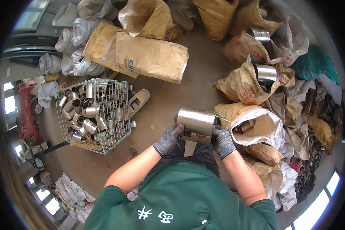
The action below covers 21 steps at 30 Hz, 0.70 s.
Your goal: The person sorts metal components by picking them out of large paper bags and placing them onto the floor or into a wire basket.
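A shiny steel motor cylinder [196, 119] lies crosswise in front of my body, held up between both hands. Yellow, green and blue wires [222, 117] stick out of its right end. My left hand [169, 140], in a grey knit glove, closes on its left end with the thumb over the near side. On the other end, my right hand [223, 142], gloved the same way, grips low near the wires. A dark label and a red mark show on the cylinder's lower side. The fingers underneath are hidden.
To the left stands a wire mesh cage [120, 115] full of similar steel cylinders. An open paper sack [262, 124] is close by my right hand. More sacks, some holding steel cylinders [266, 73], line the right. A flat paper sack [151, 55] lies ahead.
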Each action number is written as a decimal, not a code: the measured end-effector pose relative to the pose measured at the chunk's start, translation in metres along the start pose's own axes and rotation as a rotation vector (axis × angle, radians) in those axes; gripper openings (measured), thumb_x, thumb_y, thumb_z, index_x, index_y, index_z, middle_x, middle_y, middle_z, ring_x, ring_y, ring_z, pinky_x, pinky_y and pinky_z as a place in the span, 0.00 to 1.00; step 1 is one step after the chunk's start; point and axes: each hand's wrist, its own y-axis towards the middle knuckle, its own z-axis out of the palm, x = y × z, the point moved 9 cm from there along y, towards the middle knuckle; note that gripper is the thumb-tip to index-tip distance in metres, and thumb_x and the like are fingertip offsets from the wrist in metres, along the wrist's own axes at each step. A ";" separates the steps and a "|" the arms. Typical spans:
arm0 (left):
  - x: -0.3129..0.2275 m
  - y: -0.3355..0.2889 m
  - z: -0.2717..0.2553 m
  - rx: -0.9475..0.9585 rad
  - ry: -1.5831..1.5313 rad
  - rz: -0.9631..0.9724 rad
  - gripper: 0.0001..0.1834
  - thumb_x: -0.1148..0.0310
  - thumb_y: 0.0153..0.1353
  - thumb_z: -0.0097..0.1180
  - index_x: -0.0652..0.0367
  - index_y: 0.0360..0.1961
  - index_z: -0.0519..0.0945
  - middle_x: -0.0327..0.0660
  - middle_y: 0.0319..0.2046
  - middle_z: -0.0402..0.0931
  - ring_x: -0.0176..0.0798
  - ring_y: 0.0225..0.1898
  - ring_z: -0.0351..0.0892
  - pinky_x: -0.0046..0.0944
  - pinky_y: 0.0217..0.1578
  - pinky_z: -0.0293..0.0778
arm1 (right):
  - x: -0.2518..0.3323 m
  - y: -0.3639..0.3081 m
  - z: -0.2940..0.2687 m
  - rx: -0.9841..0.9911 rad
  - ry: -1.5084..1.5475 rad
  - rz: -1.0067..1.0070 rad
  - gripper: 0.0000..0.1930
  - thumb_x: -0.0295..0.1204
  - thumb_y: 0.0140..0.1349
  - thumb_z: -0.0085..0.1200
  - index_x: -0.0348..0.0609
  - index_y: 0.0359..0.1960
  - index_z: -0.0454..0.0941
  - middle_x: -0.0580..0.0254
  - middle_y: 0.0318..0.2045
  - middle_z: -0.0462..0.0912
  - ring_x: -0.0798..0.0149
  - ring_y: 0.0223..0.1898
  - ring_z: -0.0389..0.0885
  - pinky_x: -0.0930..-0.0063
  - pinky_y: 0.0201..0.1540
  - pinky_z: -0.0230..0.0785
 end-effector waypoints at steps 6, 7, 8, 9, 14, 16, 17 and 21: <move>0.029 -0.020 -0.065 -0.062 -0.504 0.051 0.66 0.23 0.39 0.60 0.60 0.70 0.56 0.45 0.66 0.63 0.44 0.67 0.62 0.49 0.66 0.61 | -0.017 0.006 0.096 -0.007 -0.448 0.005 0.18 0.32 0.54 0.65 0.31 0.42 0.82 0.59 0.32 0.84 0.67 0.32 0.78 0.74 0.41 0.70; 0.028 -0.026 -0.075 -0.076 -0.559 0.078 0.66 0.23 0.39 0.60 0.59 0.70 0.56 0.45 0.66 0.62 0.45 0.67 0.61 0.49 0.67 0.60 | -0.022 0.006 0.112 0.028 -0.422 0.017 0.18 0.33 0.54 0.65 0.30 0.42 0.82 0.58 0.32 0.84 0.67 0.32 0.78 0.74 0.41 0.70; 0.023 -0.035 -0.082 -0.072 -0.561 0.082 0.66 0.23 0.39 0.60 0.59 0.70 0.57 0.45 0.67 0.62 0.45 0.69 0.61 0.51 0.68 0.59 | -0.025 0.005 0.128 0.062 -0.398 0.028 0.19 0.34 0.55 0.65 0.30 0.43 0.82 0.58 0.33 0.84 0.67 0.32 0.78 0.74 0.40 0.70; 0.019 -0.043 -0.089 -0.066 -0.571 0.098 0.65 0.24 0.40 0.60 0.59 0.70 0.57 0.45 0.66 0.63 0.45 0.68 0.62 0.51 0.68 0.60 | -0.029 0.005 0.140 0.049 -0.464 0.057 0.19 0.34 0.55 0.65 0.30 0.43 0.82 0.58 0.32 0.84 0.67 0.32 0.78 0.74 0.40 0.70; 0.010 -0.077 -0.133 -0.133 -0.671 0.200 0.58 0.29 0.43 0.64 0.59 0.67 0.62 0.46 0.62 0.69 0.47 0.64 0.69 0.52 0.64 0.67 | -0.058 0.018 0.180 -0.009 -0.609 0.207 0.18 0.36 0.56 0.65 0.32 0.40 0.82 0.57 0.28 0.82 0.64 0.26 0.76 0.67 0.32 0.70; 0.034 -0.088 -0.175 -0.273 -0.720 0.236 0.54 0.32 0.45 0.65 0.59 0.65 0.65 0.46 0.59 0.72 0.48 0.61 0.72 0.53 0.61 0.70 | -0.083 0.033 0.190 0.014 -0.590 0.316 0.16 0.38 0.60 0.61 0.36 0.39 0.81 0.57 0.27 0.82 0.62 0.23 0.77 0.63 0.27 0.72; 0.050 -0.092 -0.200 -0.352 -0.745 0.257 0.52 0.33 0.46 0.66 0.59 0.64 0.67 0.47 0.58 0.74 0.49 0.59 0.74 0.53 0.60 0.72 | -0.093 0.044 0.195 0.146 -0.473 0.303 0.16 0.41 0.63 0.58 0.38 0.40 0.80 0.57 0.28 0.83 0.61 0.23 0.80 0.64 0.29 0.76; 0.073 -0.151 -0.290 -0.966 -0.704 0.291 0.29 0.47 0.57 0.66 0.58 0.51 0.77 0.43 0.42 0.82 0.48 0.38 0.84 0.49 0.42 0.83 | -0.047 0.056 0.183 0.177 -0.668 -0.133 0.14 0.37 0.68 0.52 0.36 0.43 0.77 0.53 0.31 0.85 0.62 0.28 0.84 0.71 0.34 0.79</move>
